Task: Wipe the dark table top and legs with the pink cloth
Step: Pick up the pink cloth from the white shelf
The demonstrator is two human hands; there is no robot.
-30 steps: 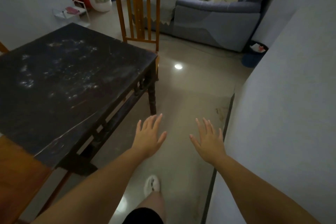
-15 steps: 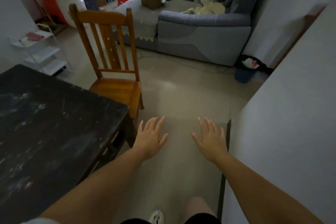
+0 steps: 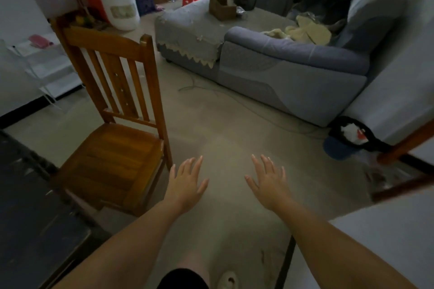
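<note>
The dark table (image 3: 30, 213) fills the lower left corner; only one corner of its dusty top shows. My left hand (image 3: 185, 183) is stretched out over the floor, palm down, fingers spread, holding nothing. It hovers just right of the table and the chair. My right hand (image 3: 267, 180) is held the same way a little further right, also empty. A pink item (image 3: 40, 41) lies on a white rack at the far left; whether it is the cloth I cannot tell.
A wooden chair (image 3: 112, 148) stands against the table's far side. A grey-blue sofa (image 3: 281, 63) runs across the back right. A blue bin with a black bag (image 3: 345, 143) sits by a white wall (image 3: 387, 241) on my right. A white jug (image 3: 119, 4) stands at the back.
The view has swung right and moved forward: the table has slid out to the lower left, while the chair and sofa have come closer. Both hands stay spread and empty.
</note>
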